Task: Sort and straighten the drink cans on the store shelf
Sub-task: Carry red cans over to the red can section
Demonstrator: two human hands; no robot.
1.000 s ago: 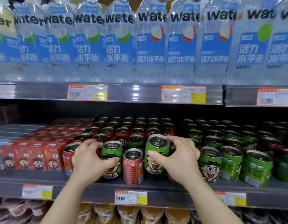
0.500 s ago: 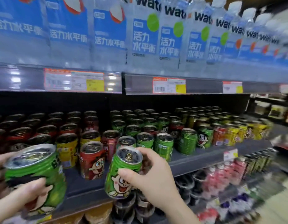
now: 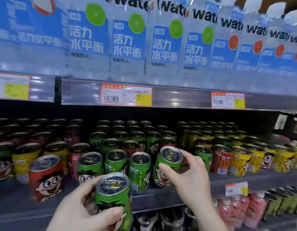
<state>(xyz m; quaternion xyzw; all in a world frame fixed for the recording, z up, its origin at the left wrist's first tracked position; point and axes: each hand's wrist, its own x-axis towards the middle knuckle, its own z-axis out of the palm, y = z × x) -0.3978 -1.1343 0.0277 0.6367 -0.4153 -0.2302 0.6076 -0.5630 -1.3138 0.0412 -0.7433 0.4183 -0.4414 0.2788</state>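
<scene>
You are standing in a shop, at a retail drinks aisle. Tiered metal shelves (image 3: 161, 195) carry stock in ranks: labelled water bottles (image 3: 127, 42) above, rows of cartoon-printed drink cans (image 3: 139, 170) in green, red and yellow below, pink bottles (image 3: 254, 209) lower still. Barcoded price tags (image 3: 126, 96) with yellow panels line each shelf edge.

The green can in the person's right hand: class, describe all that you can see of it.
The green can looks like ribbed metal, with a silver top and pull tab, and a cartoon face printed low on its side. It is tilted, top leaning right, at the front edge of the shelf, beside other green cans. The right hand grips it, thumb on the front and fingers curled round the rim.
</scene>
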